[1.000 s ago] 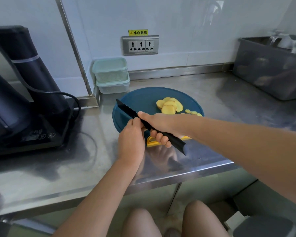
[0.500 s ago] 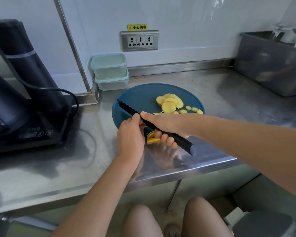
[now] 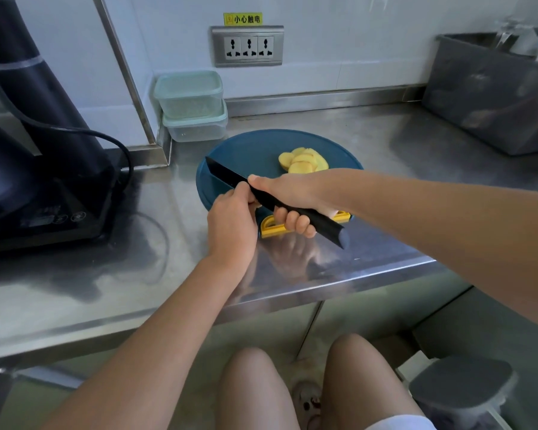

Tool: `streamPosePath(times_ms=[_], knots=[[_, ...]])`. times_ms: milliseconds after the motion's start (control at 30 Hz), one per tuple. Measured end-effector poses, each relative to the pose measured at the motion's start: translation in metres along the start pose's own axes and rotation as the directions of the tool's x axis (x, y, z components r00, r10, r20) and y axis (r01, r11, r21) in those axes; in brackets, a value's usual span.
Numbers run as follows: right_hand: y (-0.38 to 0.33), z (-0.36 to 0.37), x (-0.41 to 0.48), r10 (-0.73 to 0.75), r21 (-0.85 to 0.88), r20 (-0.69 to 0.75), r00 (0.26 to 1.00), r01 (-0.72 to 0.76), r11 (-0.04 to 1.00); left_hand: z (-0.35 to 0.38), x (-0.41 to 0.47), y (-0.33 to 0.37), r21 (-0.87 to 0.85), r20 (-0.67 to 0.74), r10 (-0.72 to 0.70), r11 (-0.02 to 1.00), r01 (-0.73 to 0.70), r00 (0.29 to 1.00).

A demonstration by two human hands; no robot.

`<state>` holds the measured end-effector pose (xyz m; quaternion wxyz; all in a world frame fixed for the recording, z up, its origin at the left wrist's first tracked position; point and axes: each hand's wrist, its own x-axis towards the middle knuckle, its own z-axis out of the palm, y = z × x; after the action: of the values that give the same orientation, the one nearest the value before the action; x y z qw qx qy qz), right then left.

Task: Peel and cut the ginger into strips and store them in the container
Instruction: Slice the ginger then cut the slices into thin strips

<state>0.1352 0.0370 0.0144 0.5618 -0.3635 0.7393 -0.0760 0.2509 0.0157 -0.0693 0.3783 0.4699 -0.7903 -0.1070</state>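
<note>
A round blue cutting board [image 3: 255,147] lies on the steel counter, with a pile of yellow ginger slices [image 3: 302,159] on its far right. My right hand [image 3: 288,197] grips a black knife [image 3: 230,178] by its handle; the blade points left across the board. My left hand [image 3: 230,218] sits at the board's near edge, fingers curled against the blade; whatever it holds underneath is hidden. Two stacked pale green containers [image 3: 191,103] stand against the wall behind the board.
A yellow handle [image 3: 269,226] pokes out at the board's near edge. A black appliance [image 3: 28,169] with a cable fills the left of the steel counter [image 3: 401,181]. A grey bin [image 3: 491,97] stands at the right, a wall socket [image 3: 247,46] above.
Both hands stay at the board's near edge with the knife. The loose small ginger bits seen earlier beside the slices are now hidden behind my right forearm.
</note>
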Motion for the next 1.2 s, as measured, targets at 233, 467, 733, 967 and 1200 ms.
streamPosePath(times_ms=[233,467,733,967,1200], knots=[[-0.01,0.011,0.011,-0.052,0.082,-0.029,0.998,0.054,0.995,-0.002,0.001,0.0,-0.059,0.041,-0.078,0.995,0.081,0.996],[-0.019,0.006,0.019,-0.056,0.141,-0.009,0.998,0.057,0.988,-0.004,-0.001,0.001,-0.073,0.017,-0.064,0.995,0.065,0.998],[0.009,-0.018,0.016,-0.064,0.245,0.081,0.995,0.042,0.969,-0.001,-0.002,-0.003,-0.084,-0.004,-0.038,0.996,0.037,0.999],[0.015,-0.028,0.01,-0.089,0.256,0.052,0.995,0.073,0.964,0.0,0.0,-0.006,-0.066,-0.011,-0.036,0.997,0.035,0.999],[0.005,-0.01,0.004,-0.129,0.173,0.058,0.99,0.117,0.978,-0.001,0.0,-0.007,-0.154,-0.015,-0.08,0.985,0.077,0.997]])
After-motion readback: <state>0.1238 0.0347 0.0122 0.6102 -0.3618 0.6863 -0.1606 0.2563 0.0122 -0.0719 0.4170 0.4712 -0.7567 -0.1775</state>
